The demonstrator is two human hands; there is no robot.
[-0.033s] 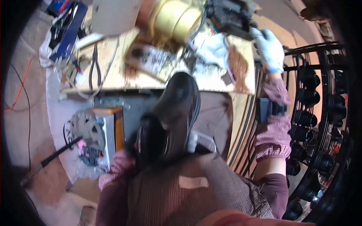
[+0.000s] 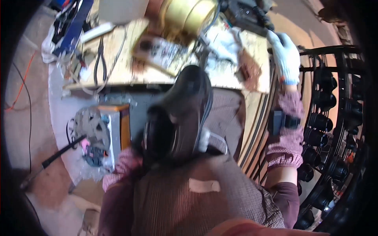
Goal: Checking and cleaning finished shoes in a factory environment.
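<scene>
A black leather shoe (image 2: 185, 104) is held upright in front of my apron, toe pointing away from me and its dark opening near my lap. My left hand (image 2: 204, 140) holds it from behind and below; only a bit of white glove shows beside the shoe's right side. At the bench's far right corner, my right hand (image 2: 285, 57), in a white knit glove, reaches forward with fingers apart. Its fingertips are at the end of a black boxy device (image 2: 246, 16); whether they press on it is unclear. A black watch-like band (image 2: 284, 121) sits on that sleeve.
On the wooden bench (image 2: 155, 78) stand a yellow drum (image 2: 187, 15), a stained board (image 2: 159, 53), black-handled pliers (image 2: 100, 63) and a crumpled white cloth (image 2: 222, 45). A rack of black shoes (image 2: 323, 100) stands close at my right. A grey openwork wheel (image 2: 89, 128) lies lower left.
The view has shifted slightly, so bench and shoe appear a little higher. My right hand sits slightly further right in the picture, still at the black device.
</scene>
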